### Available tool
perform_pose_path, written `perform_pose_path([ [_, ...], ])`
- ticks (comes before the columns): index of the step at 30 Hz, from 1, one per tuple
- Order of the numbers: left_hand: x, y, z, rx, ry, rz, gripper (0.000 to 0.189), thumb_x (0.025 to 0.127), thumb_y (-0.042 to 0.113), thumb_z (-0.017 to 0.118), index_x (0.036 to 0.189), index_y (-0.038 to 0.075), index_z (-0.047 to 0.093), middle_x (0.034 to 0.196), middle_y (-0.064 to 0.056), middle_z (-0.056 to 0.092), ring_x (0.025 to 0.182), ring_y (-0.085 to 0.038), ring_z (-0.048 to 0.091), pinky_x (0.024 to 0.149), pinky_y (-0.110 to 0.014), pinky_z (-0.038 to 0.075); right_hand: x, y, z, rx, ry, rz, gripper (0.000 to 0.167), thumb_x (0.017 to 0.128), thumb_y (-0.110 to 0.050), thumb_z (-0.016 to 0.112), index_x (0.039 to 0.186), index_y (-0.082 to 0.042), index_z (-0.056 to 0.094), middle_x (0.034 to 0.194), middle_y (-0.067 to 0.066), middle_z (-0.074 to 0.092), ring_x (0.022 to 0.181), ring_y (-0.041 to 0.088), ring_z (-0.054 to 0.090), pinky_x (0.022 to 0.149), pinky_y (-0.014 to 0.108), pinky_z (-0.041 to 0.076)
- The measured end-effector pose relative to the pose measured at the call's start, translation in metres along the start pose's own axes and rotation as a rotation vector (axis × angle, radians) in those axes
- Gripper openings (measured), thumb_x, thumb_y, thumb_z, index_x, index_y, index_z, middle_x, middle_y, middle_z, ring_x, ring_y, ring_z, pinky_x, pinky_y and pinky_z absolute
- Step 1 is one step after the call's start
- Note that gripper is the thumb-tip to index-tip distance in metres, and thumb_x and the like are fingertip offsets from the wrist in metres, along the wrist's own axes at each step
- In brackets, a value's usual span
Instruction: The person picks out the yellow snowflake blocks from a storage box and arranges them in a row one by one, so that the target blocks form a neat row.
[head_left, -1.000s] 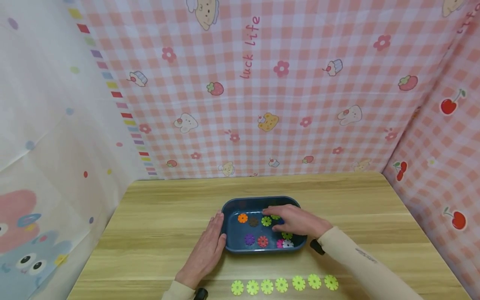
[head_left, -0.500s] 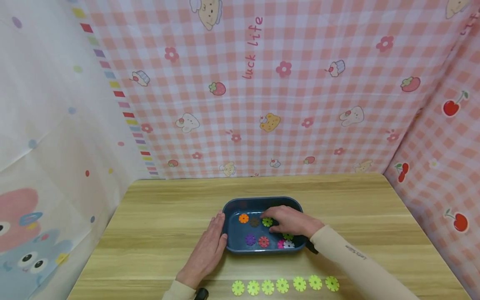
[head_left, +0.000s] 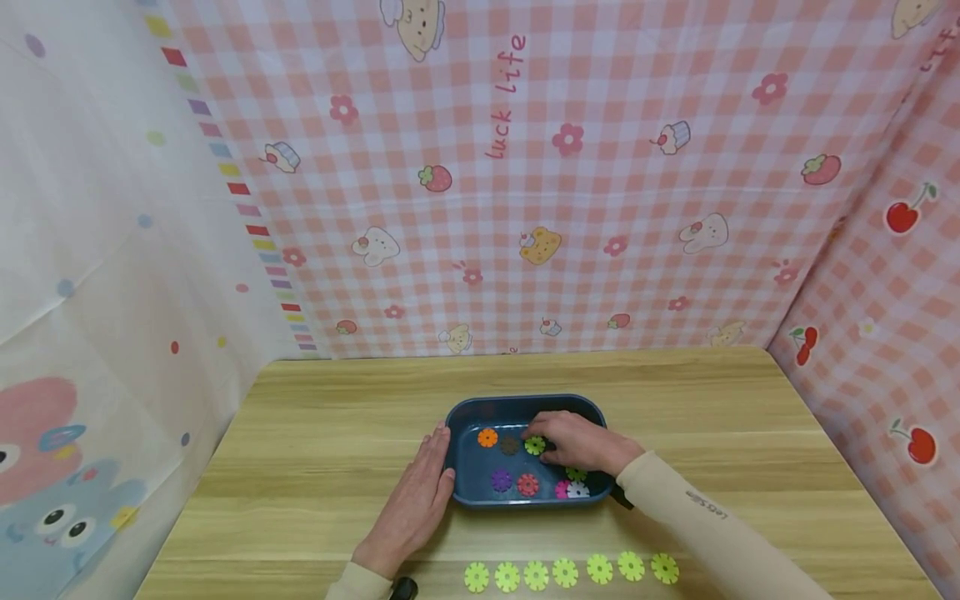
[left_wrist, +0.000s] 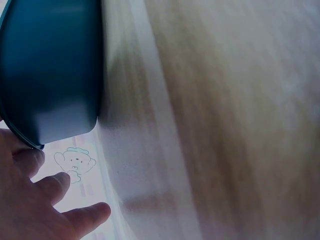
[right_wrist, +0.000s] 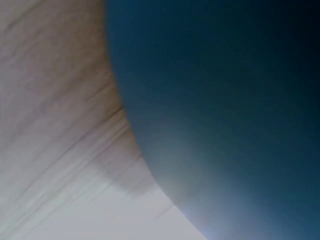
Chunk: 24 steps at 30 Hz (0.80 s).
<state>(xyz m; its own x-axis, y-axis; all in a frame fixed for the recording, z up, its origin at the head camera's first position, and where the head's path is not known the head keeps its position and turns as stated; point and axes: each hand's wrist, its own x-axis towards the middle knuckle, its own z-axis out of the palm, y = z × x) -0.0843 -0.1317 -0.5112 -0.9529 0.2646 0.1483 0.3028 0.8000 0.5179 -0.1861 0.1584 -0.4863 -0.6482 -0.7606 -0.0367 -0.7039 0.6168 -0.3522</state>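
Seven notched lime discs (head_left: 566,572), frame bottom; eight multicoloured discs (head_left: 528,485) visible in one blue tray (head_left: 472,460), lower centre; left grip (head_left: 411,506) straight-fingered; right grip (head_left: 579,440) pinching or not, cannot tell.

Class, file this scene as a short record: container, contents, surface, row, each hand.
Container: dark blue rounded-rectangular tray
Visible contents: round toothed discs in orange, brown, purple, red, pink, white, green
Surface: light wood-grain table
Row: seven yellow-green round toothed discs
Left hand: against tray's left end
Right hand: inside tray; grip unclear
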Motion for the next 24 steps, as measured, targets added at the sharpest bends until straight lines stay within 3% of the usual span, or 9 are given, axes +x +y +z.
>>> perform_pose_path([
  [24,-0.0007,-0.0007,0.001,-0.007,-0.004,-0.013,0.058,0.113,0.026,0.042,0.164,0.005,0.025,0.171,-0.012,0.023,0.155,-0.037,0.026,0.118,-0.063,0.032,-0.0023,-0.0022,0.0022,-0.038,0.013,0.007,0.029,0.093,-0.014,0.079,0.122,-0.011,0.076,0.118,0.002,0.066,0.11,0.017,0.063,0.098,0.037,0.055],
])
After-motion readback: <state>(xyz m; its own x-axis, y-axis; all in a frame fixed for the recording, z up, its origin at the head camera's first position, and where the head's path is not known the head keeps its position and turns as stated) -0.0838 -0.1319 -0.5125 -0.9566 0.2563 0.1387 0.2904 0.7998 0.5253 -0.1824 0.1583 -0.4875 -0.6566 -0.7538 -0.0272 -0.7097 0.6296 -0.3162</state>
